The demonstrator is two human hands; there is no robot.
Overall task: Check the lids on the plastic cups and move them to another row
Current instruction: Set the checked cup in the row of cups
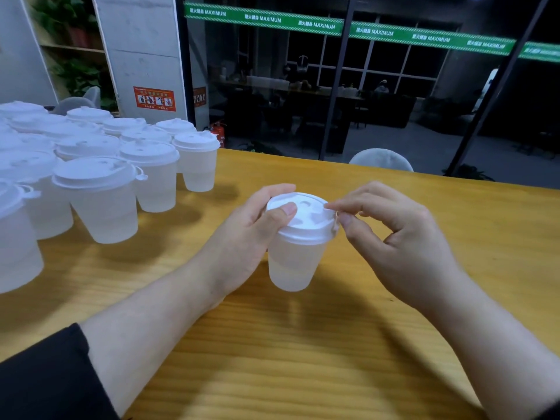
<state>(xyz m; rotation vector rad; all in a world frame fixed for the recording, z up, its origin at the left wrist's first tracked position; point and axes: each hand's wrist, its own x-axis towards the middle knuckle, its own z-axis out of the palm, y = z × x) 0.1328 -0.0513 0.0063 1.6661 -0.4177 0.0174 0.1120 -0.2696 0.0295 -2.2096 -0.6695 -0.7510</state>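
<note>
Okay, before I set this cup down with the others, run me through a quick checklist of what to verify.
1. Left hand holds the cup securely: ok.
2. Lid level on the rim: ok on the near side; far side cannot tell.
3. Right hand pinches the lid's edge tab: ok.
4. Sip hole plugged: not ok, it looks open.
5. Bare table free beside the lidded cups: ok.

A translucent plastic cup (292,263) capped with a white lid (304,218) is seen at the centre of the frame, tilted slightly and held above the wooden table (303,344). A sip hole and moulded recesses are visible on the lid's top, and its small tab at the right edge is pinched. A cluster of lidded cups (100,177) of the same kind is stood upright at the left and upper left of the frame, packed closely in rows.
</note>
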